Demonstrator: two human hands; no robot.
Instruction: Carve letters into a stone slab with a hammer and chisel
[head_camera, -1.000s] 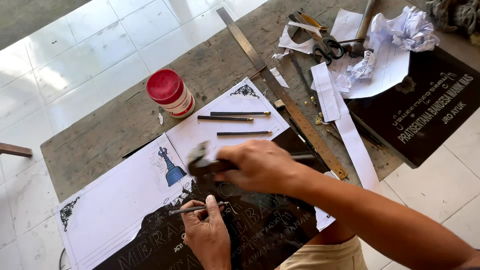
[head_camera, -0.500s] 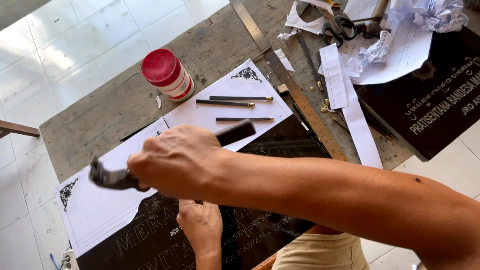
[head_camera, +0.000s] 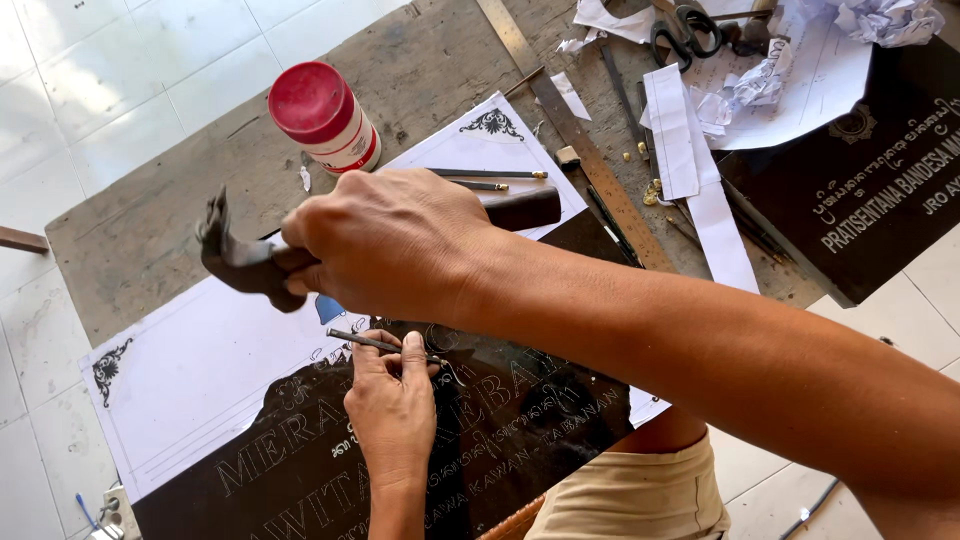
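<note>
The right hand (head_camera: 385, 240) grips a hammer (head_camera: 240, 262), raised above the left hand (head_camera: 392, 400), which pinches a chisel (head_camera: 385, 345) slanted onto the dark slab (head_camera: 540, 420). Strike the chisel's head squarely and lightly, clear of the left fingers.

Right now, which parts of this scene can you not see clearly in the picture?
Head view only:
- The hammer: its head is motion-blurred, and the right hand covers the middle of the handle.
- The chisel: its tip is hidden under the left hand.
- The dark stone plaque: white paper, both arms and the bottom edge hide parts of it.
- The scissors: cut off by the top edge.
</note>
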